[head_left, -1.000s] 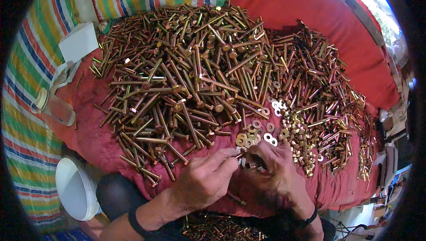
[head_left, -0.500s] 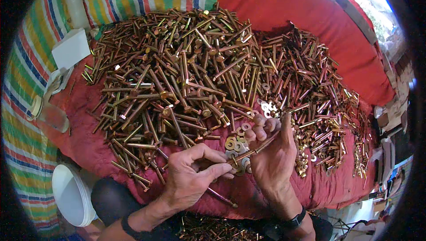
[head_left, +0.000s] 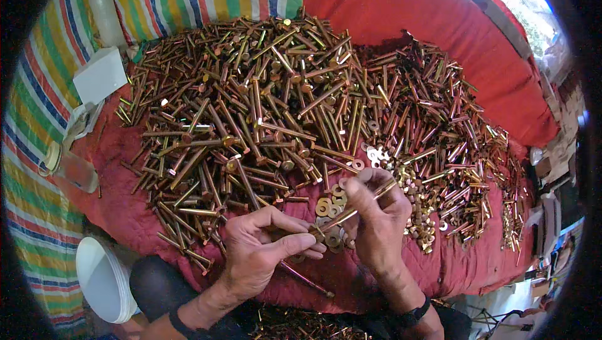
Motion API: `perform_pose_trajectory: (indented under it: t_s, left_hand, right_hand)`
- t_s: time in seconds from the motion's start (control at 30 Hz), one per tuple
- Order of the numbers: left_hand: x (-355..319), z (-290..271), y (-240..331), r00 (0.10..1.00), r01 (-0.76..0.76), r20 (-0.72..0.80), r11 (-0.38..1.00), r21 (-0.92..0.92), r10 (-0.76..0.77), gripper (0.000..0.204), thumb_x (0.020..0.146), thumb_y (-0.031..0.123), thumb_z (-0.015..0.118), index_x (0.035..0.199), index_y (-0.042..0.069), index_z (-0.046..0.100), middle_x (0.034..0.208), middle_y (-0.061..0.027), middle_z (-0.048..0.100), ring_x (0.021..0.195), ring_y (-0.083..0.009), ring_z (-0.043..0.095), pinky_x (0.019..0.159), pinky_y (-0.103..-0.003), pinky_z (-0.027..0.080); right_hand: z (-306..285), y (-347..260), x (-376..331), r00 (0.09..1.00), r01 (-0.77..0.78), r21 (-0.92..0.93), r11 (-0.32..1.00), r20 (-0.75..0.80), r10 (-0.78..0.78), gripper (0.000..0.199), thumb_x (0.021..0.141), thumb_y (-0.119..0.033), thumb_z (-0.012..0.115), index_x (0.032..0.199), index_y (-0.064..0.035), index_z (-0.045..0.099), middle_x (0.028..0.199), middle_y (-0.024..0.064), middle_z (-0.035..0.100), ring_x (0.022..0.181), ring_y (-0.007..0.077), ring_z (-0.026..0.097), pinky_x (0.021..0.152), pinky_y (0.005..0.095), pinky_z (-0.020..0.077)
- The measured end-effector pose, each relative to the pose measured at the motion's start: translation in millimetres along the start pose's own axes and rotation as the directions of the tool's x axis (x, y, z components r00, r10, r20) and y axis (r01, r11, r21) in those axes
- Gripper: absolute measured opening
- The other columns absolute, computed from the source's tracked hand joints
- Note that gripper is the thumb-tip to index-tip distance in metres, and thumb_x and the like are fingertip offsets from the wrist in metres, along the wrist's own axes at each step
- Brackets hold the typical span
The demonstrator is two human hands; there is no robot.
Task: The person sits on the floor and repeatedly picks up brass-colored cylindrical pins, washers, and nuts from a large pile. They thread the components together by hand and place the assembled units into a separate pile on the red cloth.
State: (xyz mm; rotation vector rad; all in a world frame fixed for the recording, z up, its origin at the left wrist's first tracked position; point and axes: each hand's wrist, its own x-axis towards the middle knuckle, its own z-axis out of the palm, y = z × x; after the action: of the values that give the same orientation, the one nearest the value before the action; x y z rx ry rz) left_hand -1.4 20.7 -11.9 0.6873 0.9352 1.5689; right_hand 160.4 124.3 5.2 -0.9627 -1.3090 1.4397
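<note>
Red cloth (head_left: 464,271) bears heaped bolts (head_left: 251,108), far; near, left hand (head_left: 260,249) and right hand (head_left: 379,218) clasp 1 bolt (head_left: 342,217), probably steadying opposite ends.

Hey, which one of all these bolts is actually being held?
The long bolt stretching between the left hand and the right hand: both grip it, while the piled bolts beyond lie loose.

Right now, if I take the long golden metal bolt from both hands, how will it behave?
This bolt should feel stiff, since it looks straight and metallic. It is probably heavy for its size, appearing solid. Laid down, it may roll because it looks round, though the wrinkled red cloth could slow it.
</note>
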Motion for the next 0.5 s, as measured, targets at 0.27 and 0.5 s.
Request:
perform_pose_trajectory:
  t_s: [0.27, 0.5]
  left_hand:
    - [2, 4, 2, 0.991, 0.110, -0.062, 0.984, -0.142, -0.120, 0.029, 0.105, 0.023, 0.058, 0.098, -0.005, 0.062, 0.091, -0.0161, 0.071, 0.071, -0.0260, 0.074, 0.060, -0.038, 0.065]
    - [9, 5, 2, 0.970, 0.238, 0.001, 0.952, -0.190, -0.242, 0.029, 0.105, 0.020, 0.065, 0.116, -0.007, 0.068, 0.089, -0.0116, 0.073, 0.065, -0.0185, 0.073, 0.051, -0.030, 0.058]
  right_hand:
    - [11, 12, -12, 0.999, -0.022, -0.074, 0.997, 0.042, 0.025, 0.048, 0.105, -0.037, 0.065, 0.130, 0.0033, 0.065, 0.084, 0.0063, 0.070, 0.069, 0.0135, 0.065, 0.059, 0.0291, 0.0504]
    - [5, -2, -15, 0.836, 0.484, -0.478, 0.733, 0.500, -0.226, 0.036, 0.105, -0.030, 0.061, 0.125, -0.0008, 0.070, 0.106, 0.0197, 0.072, 0.089, 0.0360, 0.068, 0.079, 0.0441, 0.0559]
